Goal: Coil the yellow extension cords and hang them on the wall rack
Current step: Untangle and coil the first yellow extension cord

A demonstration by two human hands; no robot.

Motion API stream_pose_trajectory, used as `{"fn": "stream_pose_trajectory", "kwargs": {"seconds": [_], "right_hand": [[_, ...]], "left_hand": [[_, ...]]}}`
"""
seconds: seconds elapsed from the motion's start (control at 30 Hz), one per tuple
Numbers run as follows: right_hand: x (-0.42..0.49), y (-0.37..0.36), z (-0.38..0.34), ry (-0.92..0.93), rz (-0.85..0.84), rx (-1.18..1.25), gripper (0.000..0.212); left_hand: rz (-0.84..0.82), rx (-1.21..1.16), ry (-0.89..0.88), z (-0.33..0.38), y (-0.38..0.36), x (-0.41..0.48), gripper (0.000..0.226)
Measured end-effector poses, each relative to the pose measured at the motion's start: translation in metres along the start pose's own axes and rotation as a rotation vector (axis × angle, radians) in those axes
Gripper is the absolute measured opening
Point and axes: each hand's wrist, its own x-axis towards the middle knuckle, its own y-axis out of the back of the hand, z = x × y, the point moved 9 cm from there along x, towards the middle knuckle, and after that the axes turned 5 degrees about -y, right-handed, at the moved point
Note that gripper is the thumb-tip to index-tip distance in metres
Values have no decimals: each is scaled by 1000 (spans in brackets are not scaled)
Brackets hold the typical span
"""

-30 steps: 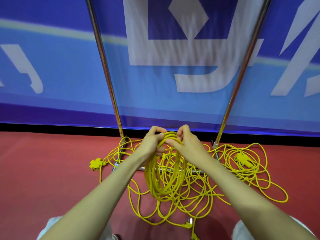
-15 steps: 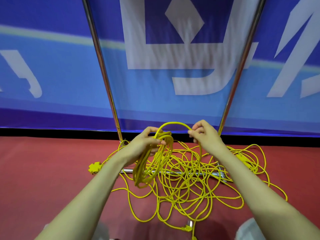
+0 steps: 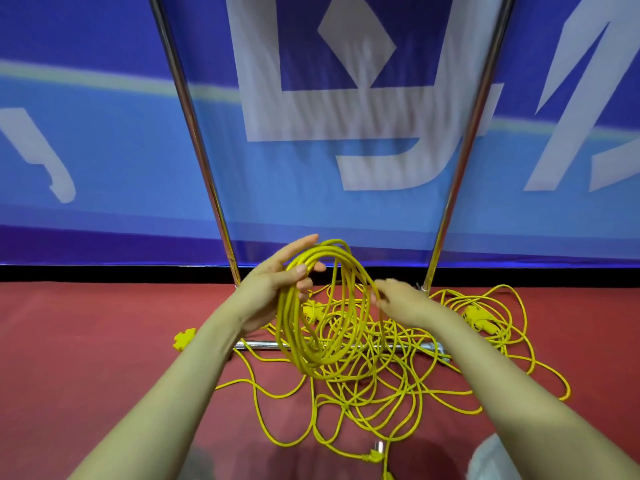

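Ahead, cord tangle (image 3: 381,393) and floor bar (image 3: 263,345) obstruct; leftward, red floor (image 3: 86,341) lies open.

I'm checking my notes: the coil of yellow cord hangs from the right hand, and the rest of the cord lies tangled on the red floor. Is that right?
Not quite. The head view shows the coil hanging from the left hand; the right hand only pinches a strand beside it. The rest of the cord does lie tangled on the red floor.
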Motion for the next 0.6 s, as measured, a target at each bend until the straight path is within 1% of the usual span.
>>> {"fn": "stream_pose_trajectory", "kwargs": {"seconds": [0.07,0.1,0.13,0.17,0.2,0.27,0.33,0.4,0.5,0.6], "right_hand": [[1,-18,6,-24,-100,22,12],[3,-20,10,-41,-104,46,12],[4,-15,14,-69,-60,83,12],[5,-5,18,-107,20,142,12],[5,9,21,-140,111,246,14],[1,30,19,-140,222,588,17],[-6,49,5,-60,276,925,14],[-14,62,-12,11,301,1142,8],[-20,67,-36,81,284,1274,7],[-21,65,-51,126,258,1279,6]], "left_hand": [[40,-90,-37,10,7,0,40],[72,-98,-50,13,12,0,33],[107,-72,-57,15,18,0,27],[136,-11,-56,14,23,0,23],[152,72,-49,11,26,0,22],[169,257,-29,0,27,1,24],[184,434,-9,-17,28,4,24],[195,571,-2,-32,28,7,23],[228,636,-10,-40,27,9,22],[201,590,-8,-43,18,8,17]]}}
